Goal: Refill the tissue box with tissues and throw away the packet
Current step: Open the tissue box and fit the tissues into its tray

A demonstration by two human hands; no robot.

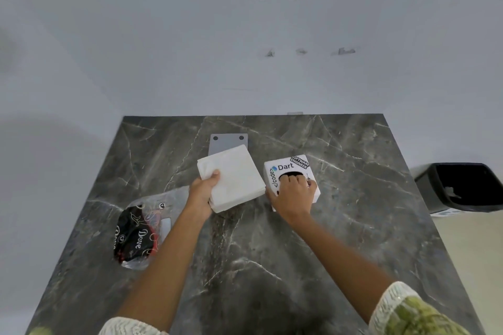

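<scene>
A thick stack of white tissues [234, 177] hangs just above the dark marble table [340, 226], gripped at its near left corner by my left hand [202, 190]. To its right stands the white cube tissue box [283, 167] printed "Dart" and "code". My right hand [294, 193] lies on top of the box, its fingers curled into the dark round opening and its thumb on the box's near left side. The plastic tissue packet [141, 231], clear with black and red "Dove" print, lies flat on the table at the left, apart from both hands.
A grey metal plate [227, 141] with two holes lies behind the tissue stack. A black waste bin [462, 187] stands on the floor past the table's right edge. A white wall runs along the table's far edge.
</scene>
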